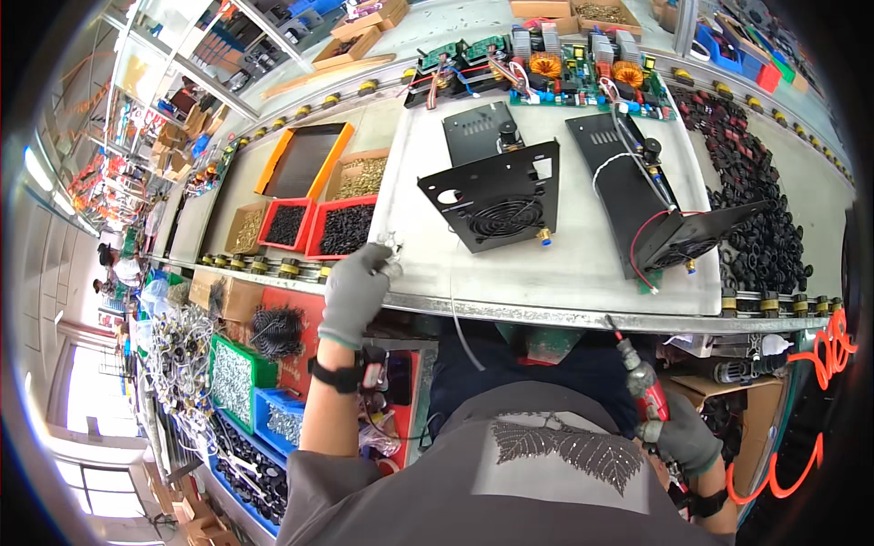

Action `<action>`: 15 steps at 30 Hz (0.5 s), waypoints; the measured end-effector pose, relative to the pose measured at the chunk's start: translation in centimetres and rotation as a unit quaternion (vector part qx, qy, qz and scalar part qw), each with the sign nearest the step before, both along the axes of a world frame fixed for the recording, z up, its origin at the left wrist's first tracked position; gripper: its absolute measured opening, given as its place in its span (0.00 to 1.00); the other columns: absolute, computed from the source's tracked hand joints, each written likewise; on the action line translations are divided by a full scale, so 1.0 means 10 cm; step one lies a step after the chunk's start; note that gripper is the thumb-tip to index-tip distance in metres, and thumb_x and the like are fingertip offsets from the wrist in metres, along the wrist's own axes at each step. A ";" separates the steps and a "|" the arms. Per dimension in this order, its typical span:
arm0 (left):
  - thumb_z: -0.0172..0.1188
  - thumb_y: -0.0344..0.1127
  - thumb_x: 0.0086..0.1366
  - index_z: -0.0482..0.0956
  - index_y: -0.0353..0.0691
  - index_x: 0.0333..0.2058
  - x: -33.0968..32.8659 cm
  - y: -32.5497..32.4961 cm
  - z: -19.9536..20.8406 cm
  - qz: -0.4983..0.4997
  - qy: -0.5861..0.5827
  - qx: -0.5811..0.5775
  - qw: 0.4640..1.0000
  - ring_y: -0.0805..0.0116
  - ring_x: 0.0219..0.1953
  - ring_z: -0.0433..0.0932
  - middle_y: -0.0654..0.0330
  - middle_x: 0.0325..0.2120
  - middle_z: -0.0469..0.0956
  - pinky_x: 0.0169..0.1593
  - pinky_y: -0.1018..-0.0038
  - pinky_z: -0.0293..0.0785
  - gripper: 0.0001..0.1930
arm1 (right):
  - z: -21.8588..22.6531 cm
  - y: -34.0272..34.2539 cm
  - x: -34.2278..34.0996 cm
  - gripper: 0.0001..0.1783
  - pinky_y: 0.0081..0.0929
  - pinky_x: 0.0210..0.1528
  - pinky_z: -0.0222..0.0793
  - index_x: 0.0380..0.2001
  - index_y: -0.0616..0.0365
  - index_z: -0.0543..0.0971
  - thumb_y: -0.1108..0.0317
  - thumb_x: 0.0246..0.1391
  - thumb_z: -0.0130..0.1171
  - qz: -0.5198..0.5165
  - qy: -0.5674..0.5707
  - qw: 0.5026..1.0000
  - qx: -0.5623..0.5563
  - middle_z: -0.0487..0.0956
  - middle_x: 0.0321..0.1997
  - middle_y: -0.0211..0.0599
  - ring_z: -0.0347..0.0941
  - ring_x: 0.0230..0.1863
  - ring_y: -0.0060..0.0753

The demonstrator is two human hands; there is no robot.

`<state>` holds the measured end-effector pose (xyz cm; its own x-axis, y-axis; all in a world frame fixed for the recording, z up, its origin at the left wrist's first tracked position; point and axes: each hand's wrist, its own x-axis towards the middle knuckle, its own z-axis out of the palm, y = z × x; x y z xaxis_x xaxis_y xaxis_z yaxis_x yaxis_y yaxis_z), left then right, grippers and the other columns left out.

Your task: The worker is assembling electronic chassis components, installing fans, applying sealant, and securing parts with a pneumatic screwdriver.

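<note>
My left hand (353,296), in a grey glove, reaches to the left edge of the white work board (428,273). Its fingers are curled together against a few small, shiny whitish pieces (392,255), too small to name. In my right hand (690,443), also gloved, is a red and grey power screwdriver (643,384), held low by my right side with its bit pointing up toward the board's front edge. Two black metal housings lie on the board: one (496,193) with a fan grille and brass fitting, the other (612,177) with red and white wires.
Green circuit boards (583,77) with coils line the board's far end. Red bins (341,227) of black parts stand left, near an orange tray (305,159). Black rings (756,218) are heaped right. Green (238,382) and blue bins (276,419) sit below left. An orange coiled hose (824,355) hangs right.
</note>
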<state>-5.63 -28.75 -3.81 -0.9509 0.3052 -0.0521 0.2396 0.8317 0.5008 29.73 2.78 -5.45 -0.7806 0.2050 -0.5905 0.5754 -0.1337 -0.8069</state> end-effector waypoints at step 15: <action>0.55 0.38 0.68 0.74 0.35 0.48 0.04 0.16 0.04 -0.100 -0.112 0.288 0.946 0.78 0.24 0.68 0.62 0.30 0.74 0.27 0.81 0.63 0.15 | -0.03 -0.21 -0.90 0.23 0.32 0.38 0.70 0.40 0.63 0.76 0.58 0.43 0.65 0.191 0.220 0.955 0.046 0.78 0.33 0.37 0.73 0.34 0.30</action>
<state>-5.19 -27.16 -3.36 -0.8562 0.5164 -0.0154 0.1975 0.3547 0.9139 20.75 0.71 -5.70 -0.9774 -0.1094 -0.1806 0.1698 0.1011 -0.9803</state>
